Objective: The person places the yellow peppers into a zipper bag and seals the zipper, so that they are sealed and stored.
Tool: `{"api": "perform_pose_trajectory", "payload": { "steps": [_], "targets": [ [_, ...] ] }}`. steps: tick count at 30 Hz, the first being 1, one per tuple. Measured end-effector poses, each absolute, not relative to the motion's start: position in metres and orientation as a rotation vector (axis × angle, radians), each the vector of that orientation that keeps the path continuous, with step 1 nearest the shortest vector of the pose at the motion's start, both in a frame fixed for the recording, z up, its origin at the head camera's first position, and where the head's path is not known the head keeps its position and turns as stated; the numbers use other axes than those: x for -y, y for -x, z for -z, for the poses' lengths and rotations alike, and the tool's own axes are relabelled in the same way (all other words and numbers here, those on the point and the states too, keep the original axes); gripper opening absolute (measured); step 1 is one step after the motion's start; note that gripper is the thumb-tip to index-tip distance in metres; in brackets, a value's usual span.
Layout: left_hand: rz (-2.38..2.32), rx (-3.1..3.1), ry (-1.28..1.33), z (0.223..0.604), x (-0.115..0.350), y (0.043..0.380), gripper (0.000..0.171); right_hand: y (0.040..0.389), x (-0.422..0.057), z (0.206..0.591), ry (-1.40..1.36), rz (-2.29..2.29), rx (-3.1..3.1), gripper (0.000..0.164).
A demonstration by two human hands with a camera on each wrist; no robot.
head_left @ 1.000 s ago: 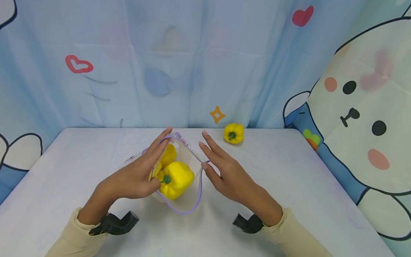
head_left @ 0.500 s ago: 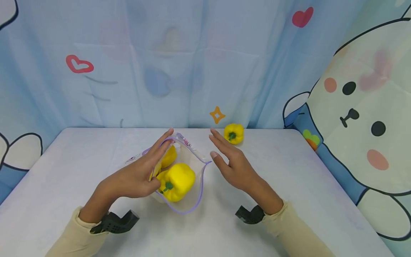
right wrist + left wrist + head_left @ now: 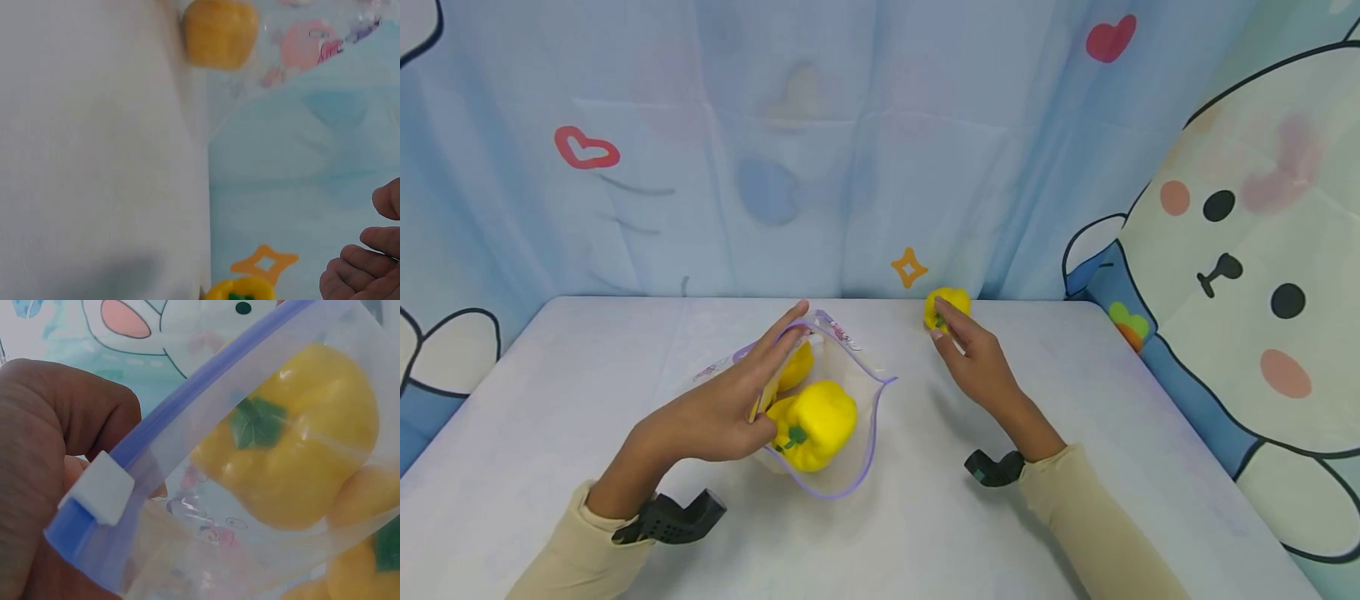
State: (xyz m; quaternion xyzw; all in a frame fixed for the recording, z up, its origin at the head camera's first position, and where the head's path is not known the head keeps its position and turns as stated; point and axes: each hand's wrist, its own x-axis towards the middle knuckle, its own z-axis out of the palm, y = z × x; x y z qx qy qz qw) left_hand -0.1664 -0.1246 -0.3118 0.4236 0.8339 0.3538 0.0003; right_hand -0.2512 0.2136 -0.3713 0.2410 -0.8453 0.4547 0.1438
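Observation:
My left hand (image 3: 711,417) holds the edge of a clear zip bag (image 3: 871,442) with a purple rim, its mouth spread wide. In the left wrist view, fingers curl round the bag's corner beside a white slider (image 3: 103,487). Inside the bag lie a yellow bell pepper (image 3: 820,423) with a green stem and another yellow pepper (image 3: 797,367) behind it, partly covered by the hand. My right hand (image 3: 983,362) is extended toward a third yellow bell pepper (image 3: 951,297) at the table's back edge. Its fingers overlap that pepper in the head view; the right wrist view shows them apart from it.
A white-covered table (image 3: 925,533) stands before a blue curtain (image 3: 700,167) printed with hearts and a large cartoon animal (image 3: 1247,275). Each wrist carries a black camera mount, such as the right mount (image 3: 995,468).
My right hand has left the bag's rim and moved right and away from me to the far bell pepper. The left hand stays at the bag, whose mouth remains spread.

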Motion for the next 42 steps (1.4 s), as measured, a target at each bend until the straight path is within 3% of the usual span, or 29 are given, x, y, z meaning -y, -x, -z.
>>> {"api": "perform_pose_trajectory", "payload": {
  "steps": [20, 33, 42],
  "targets": [
    [-1.127, -2.606, -1.332, 0.315, 0.125, 0.171, 0.095, 0.299, -0.246, 0.387, -0.462, -1.016, 2.642, 0.07],
    [-1.16, -2.597, -1.347, 0.316, 0.127, 0.172, 0.096, 0.345, -0.265, 0.401, -0.362, -1.239, 2.791, 0.086],
    [-1.165, -2.596, -1.338, 0.316, 0.127, 0.173, 0.095, 0.35, -0.258, 0.406, -0.331, -1.138, 2.848, 0.083]
  ]
}}
